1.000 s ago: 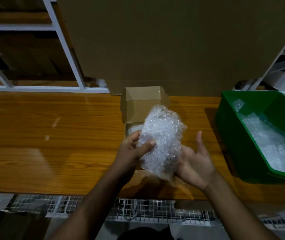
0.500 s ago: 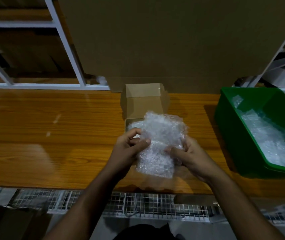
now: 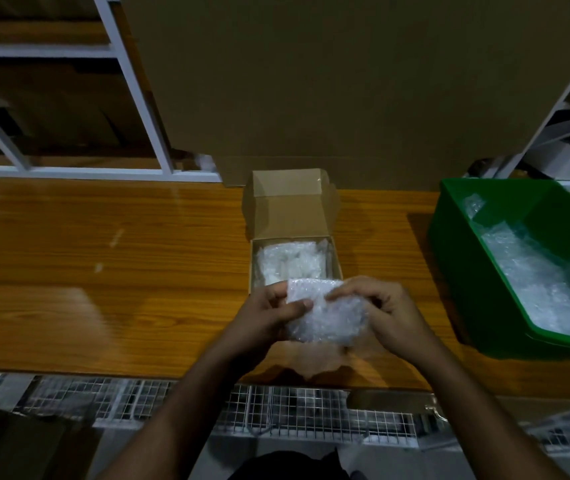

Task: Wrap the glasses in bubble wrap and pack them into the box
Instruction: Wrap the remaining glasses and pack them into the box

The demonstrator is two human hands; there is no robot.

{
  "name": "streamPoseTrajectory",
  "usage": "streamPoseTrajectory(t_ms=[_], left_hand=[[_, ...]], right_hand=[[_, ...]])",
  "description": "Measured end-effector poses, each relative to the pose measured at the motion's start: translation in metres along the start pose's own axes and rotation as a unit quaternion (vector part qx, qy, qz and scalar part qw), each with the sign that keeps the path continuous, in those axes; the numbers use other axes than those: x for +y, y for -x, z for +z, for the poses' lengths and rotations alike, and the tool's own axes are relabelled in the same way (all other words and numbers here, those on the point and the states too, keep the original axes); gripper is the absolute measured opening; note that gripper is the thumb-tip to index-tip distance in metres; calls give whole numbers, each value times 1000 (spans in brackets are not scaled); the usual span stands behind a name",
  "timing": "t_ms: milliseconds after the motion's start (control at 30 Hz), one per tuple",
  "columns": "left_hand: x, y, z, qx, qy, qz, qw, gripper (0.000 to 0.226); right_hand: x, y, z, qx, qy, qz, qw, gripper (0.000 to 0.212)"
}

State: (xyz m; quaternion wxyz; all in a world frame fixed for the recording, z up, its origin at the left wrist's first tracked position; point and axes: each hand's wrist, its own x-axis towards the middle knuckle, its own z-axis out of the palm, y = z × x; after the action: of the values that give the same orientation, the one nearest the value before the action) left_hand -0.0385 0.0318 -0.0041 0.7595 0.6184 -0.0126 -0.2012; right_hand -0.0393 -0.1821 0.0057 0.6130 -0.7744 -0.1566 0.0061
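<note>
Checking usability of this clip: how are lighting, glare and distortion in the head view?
Head view: dim overall; glare patches on the wooden table at left; wide-angle bending tilts the shelf posts; both hands, left hand and right hand, and the bubble-wrapped bundle look soft; the box reads clearly.

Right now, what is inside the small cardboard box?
Inside the box lies one bubble wrap bundle. Its contents are covered, and the box's near end is hidden behind the held bundle.
</note>
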Motion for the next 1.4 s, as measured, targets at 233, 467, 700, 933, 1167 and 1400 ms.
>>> streamPoseTrajectory(t_ms=[233, 467, 700, 933, 1167, 1400], left_hand=[[-25, 5, -8, 70, -81, 62, 992, 15], [-24, 4, -26, 88, -152, 97, 980, 20], [-13, -1, -48, 53, -58, 105, 991, 37], [-18, -10, -51, 175, -244, 230, 926, 27], [-40, -20, -40, 278, -433, 183, 837, 35], [-39, -20, -39, 303, -584, 159, 736, 41]], right_hand=[[7, 23, 19, -92, -249, 298, 917, 48], [4, 9, 36, -116, -187, 251, 943, 41], [-2, -15, 38, -20, -262, 231, 937, 44], [9, -65, 38, -30, -255, 240, 936, 32], [22, -141, 57, -73, -6, 215, 974, 41], [14, -187, 79, -136, 247, 152, 947, 23]])
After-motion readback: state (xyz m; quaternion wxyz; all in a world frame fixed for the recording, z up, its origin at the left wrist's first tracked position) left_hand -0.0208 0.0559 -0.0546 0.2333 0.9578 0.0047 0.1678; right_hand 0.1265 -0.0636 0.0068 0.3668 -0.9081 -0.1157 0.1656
